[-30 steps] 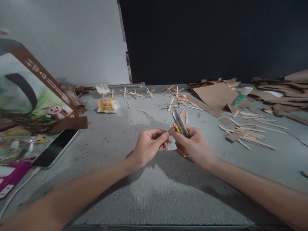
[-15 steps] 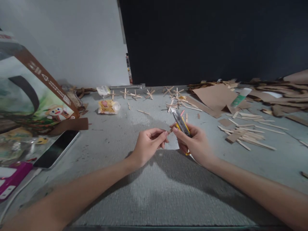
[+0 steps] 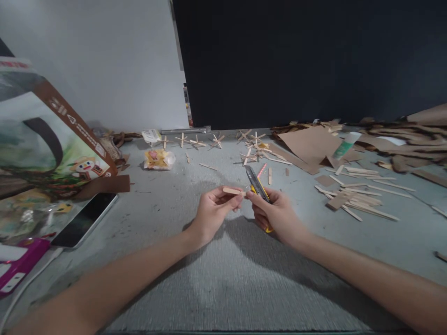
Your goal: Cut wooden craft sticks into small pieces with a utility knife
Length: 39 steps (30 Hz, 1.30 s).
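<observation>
Between the thumb and fingers of my left hand (image 3: 211,211) is a short flat wooden stick (image 3: 232,191), its right end reaching the fingertips of my right hand (image 3: 277,211). My right hand is closed around a yellow and black utility knife (image 3: 257,185), which points up and away to the left. Its thumb and a finger also touch the stick's end. A small loose wooden piece (image 3: 270,176) and a thin red-and-white strip (image 3: 262,170) lie on the table just beyond the knife.
Several crossed-stick shapes (image 3: 218,141) stand along the back. A pile of wooden sticks (image 3: 370,202), a glue stick (image 3: 345,145) and cardboard (image 3: 303,144) lie right. A phone (image 3: 85,221), a purple power strip (image 3: 26,263), a snack packet (image 3: 158,159) and a large printed bag (image 3: 45,130) are left.
The wooden stick has turned and now shows its flat pale face above my left fingers. The knife has shifted slightly left and down with my right hand. The camera view has tilted a little.
</observation>
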Available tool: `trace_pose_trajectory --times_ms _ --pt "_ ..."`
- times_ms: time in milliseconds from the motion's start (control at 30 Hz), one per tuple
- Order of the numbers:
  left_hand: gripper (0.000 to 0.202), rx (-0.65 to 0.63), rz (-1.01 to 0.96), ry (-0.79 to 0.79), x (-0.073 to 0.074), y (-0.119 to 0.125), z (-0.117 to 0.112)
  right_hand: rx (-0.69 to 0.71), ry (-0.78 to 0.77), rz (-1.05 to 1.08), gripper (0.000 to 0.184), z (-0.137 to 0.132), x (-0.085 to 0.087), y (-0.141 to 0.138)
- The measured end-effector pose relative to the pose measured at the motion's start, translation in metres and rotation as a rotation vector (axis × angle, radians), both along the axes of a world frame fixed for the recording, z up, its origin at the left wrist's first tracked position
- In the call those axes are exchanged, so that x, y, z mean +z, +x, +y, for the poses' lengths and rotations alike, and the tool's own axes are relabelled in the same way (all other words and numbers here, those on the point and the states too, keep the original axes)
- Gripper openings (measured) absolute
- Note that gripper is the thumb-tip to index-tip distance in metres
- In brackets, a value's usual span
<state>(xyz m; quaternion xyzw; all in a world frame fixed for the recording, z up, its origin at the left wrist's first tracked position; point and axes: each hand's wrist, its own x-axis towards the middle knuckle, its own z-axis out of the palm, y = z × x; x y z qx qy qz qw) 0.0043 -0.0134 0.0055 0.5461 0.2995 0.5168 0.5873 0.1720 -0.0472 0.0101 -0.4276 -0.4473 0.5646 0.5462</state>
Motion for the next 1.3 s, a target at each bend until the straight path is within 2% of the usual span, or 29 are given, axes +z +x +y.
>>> trace_pose_trajectory --times_ms 233,333,467,633,700,933,1133,1233,1300 --pt "0.038 0.032 0.109 0.096 0.003 -0.001 -0.001 0.038 0.005 -0.066 0.056 0.003 -0.004 -0.001" --pt "0.039 0.038 0.147 0.177 0.003 -0.004 0.004 -0.003 0.057 -0.145 0.056 0.007 -0.005 0.003" --pt "0.037 -0.009 0.264 0.171 -0.001 -0.011 0.014 -0.144 0.206 -0.331 0.051 0.013 -0.005 0.014" --pt "0.026 0.093 0.433 0.184 -0.008 -0.015 0.022 -0.222 0.457 -0.652 0.039 0.018 -0.008 0.029" --pt "0.024 0.118 0.454 0.191 -0.009 -0.016 0.024 -0.232 0.500 -0.741 0.036 0.019 -0.009 0.031" --pt "0.022 0.069 0.426 0.193 -0.011 -0.014 0.025 -0.232 0.435 -0.701 0.036 0.022 -0.008 0.029" --pt "0.035 -0.045 0.352 0.161 -0.004 -0.012 0.020 -0.227 0.311 -0.588 0.041 0.023 -0.006 0.029" --pt "0.042 -0.111 0.354 0.154 -0.001 -0.012 0.017 -0.227 0.313 -0.579 0.039 0.024 -0.006 0.029" --pt "0.043 -0.111 0.354 0.158 0.000 -0.012 0.016 -0.227 0.340 -0.605 0.038 0.023 -0.006 0.029"
